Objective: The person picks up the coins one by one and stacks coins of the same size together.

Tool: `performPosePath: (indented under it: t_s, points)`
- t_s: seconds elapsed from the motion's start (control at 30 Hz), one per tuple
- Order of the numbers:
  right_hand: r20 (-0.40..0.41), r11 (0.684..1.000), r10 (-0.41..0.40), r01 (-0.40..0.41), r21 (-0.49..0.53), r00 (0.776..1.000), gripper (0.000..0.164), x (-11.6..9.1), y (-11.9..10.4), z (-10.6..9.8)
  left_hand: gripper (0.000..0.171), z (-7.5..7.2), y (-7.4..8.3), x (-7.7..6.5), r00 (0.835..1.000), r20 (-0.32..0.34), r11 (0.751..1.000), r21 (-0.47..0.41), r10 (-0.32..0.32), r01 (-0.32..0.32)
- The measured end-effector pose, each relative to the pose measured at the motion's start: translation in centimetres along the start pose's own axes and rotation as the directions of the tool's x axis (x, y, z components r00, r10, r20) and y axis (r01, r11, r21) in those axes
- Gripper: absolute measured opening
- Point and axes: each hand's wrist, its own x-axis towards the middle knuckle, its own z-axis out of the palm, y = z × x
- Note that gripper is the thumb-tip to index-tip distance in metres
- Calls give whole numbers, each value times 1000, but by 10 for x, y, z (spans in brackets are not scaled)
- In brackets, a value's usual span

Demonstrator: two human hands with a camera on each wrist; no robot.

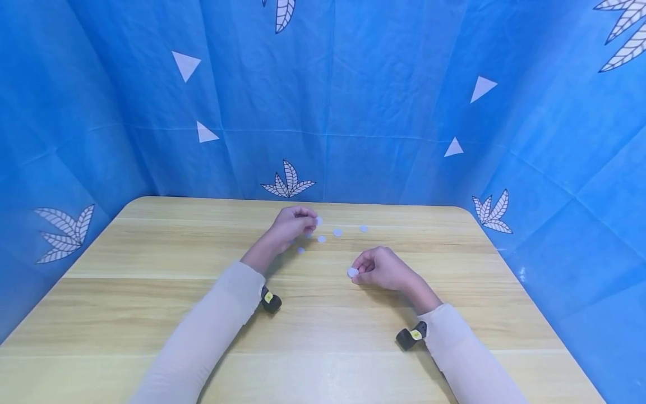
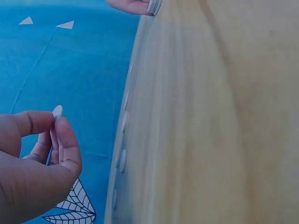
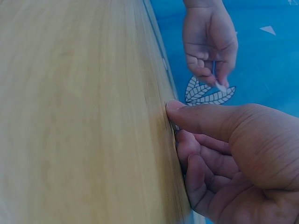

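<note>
My left hand [image 1: 292, 223] pinches a small white disc [image 1: 319, 221] between thumb and forefinger. In the left wrist view that disc [image 2: 58, 111] is held raised above the tabletop. Closer to me and to the right, my right hand [image 1: 384, 269] holds white discs [image 1: 353, 272] low over the table. They look like a short stack [image 2: 154, 6] in the left wrist view; how many cannot be told. The right thumb [image 3: 201, 116] mostly hides them in the right wrist view. Several loose white discs [image 1: 337, 232] lie flat near the left hand, some partly behind it.
The wooden table [image 1: 313, 336] has rounded far corners. Behind it and along both sides hangs a blue curtain [image 1: 383, 112] with white leaves and triangles. Each sleeved wrist carries a small black camera, one on the left [image 1: 271, 302] and one on the right [image 1: 410, 336].
</note>
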Motion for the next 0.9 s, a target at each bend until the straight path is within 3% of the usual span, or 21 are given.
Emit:
performPosePath:
  t_s: [0.57, 0.9]
  points:
    - [4, 1000, 8, -8, -5, 1000, 19, 0, -3, 2, 21, 7, -3, -11, 999, 48, 999, -42, -2, 4]
    - [7, 1000, 10, -10, -23, 1000, 19, -2, -5, -1, 18, 18, 5, -19, 991, 132, 1000, -17, -1, 3]
